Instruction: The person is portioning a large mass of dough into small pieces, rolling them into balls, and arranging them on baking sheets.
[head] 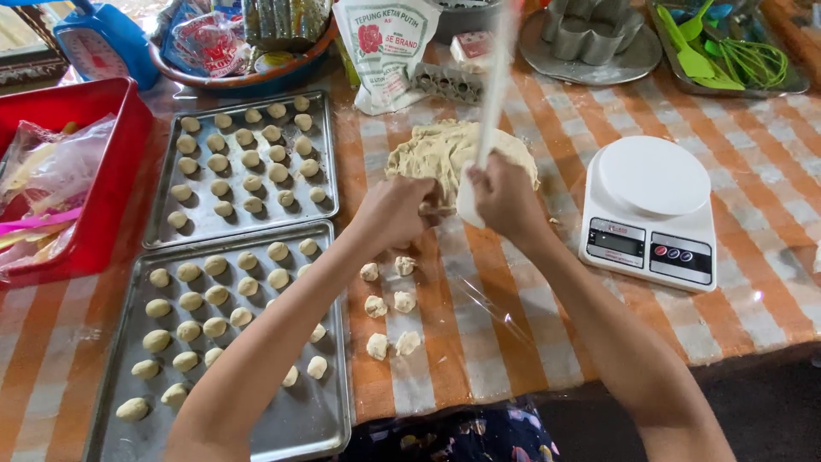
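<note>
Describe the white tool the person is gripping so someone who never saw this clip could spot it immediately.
Start at the orange-and-white checked tablecloth and find the big dough mound at its middle, left of the white kitchen scale. The right hand grips a long white scraper rising from the dough toward the camera. It is blurred, and the only tall, thin white thing there.

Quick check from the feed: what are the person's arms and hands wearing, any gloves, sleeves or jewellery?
Nothing shows on either. The left hand and right hand are bare, without gloves, and no rings, watch or bracelets are visible. Both forearms are uncovered right down to the frame's lower edge, so no sleeves appear in view.
</note>
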